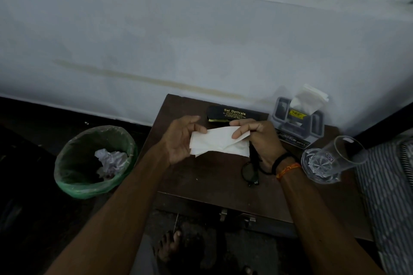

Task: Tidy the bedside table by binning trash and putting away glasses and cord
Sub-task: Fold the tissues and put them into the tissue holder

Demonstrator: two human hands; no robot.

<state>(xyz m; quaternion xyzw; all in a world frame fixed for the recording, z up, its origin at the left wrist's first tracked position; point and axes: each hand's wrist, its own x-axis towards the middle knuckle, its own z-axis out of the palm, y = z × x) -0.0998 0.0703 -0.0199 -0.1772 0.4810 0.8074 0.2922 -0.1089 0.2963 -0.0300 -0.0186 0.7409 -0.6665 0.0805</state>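
**Both hands hold a white tissue above the bedside table**

The left hand [181, 140] and the right hand [257, 138] grip opposite ends of a folded white tissue [220, 144], held just above the bedside table [201, 176]. The left thumb and fingers curl round its left edge; the right fingers pinch the upper right edge. The right wrist wears a black band and an orange thread [288, 169].

Under the right hand and wrist, black-framed glasses [251, 172] lie on the tabletop, partly hidden. Behind the hands, against the wall, lies a black glasses case [228, 114] printed "Sai Opticals". To its right stands a grey tissue holder [297, 123] with white tissue sticking out of its top. A clear drinking glass [330, 161] stands near the table's right edge, just beside the right wrist.

On the floor to the left of the table stands a bin [93, 163] lined with a green bag, with crumpled white paper [110, 161] inside. No cord can be made out.
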